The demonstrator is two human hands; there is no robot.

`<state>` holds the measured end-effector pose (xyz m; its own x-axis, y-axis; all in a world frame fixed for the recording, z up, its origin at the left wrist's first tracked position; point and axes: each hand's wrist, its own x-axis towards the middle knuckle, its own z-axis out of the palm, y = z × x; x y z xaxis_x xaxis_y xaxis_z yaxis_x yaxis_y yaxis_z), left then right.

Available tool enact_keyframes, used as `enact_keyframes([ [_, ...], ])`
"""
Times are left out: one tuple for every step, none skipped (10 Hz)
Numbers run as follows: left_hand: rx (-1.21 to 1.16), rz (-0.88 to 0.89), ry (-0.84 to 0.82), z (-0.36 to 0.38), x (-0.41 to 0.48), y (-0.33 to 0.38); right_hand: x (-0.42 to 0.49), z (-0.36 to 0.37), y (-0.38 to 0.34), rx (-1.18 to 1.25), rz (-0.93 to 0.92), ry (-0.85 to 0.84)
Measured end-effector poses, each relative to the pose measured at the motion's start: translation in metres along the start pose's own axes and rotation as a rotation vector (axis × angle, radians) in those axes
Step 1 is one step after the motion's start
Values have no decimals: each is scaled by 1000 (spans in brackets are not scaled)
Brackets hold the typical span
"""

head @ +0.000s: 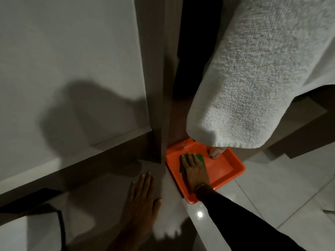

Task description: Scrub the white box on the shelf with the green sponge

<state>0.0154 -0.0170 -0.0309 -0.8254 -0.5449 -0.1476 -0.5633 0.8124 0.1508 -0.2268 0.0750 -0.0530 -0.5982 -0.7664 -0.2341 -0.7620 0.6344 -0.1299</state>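
The green sponge lies in an orange tray on the tiled floor, beside a vertical shelf post. My right hand rests flat on top of the sponge, its fingers covering most of it and pressing it down. My left hand is spread open, palm down, on the floor to the left of the tray and holds nothing. A white surface with a dark edge shows at the bottom left; I cannot tell whether it is the white box.
A large white panel fills the upper left above a shadowed recess. A white towel hangs down over the tray's far side. A pink bottle stands in the tray under the towel's edge. Glossy floor tiles spread to the right.
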Motion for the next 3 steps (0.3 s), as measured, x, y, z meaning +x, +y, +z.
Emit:
enact_keyframes([
  [18, 19, 16, -2, 2, -1, -2, 7, 0, 2, 34, -20],
  [25, 29, 26, -7, 1, -3, -6, 1, -1, 5, -6, -43],
  [-5, 12, 49, -14, -5, -3, -12, -13, -5, 24, -32, -72],
])
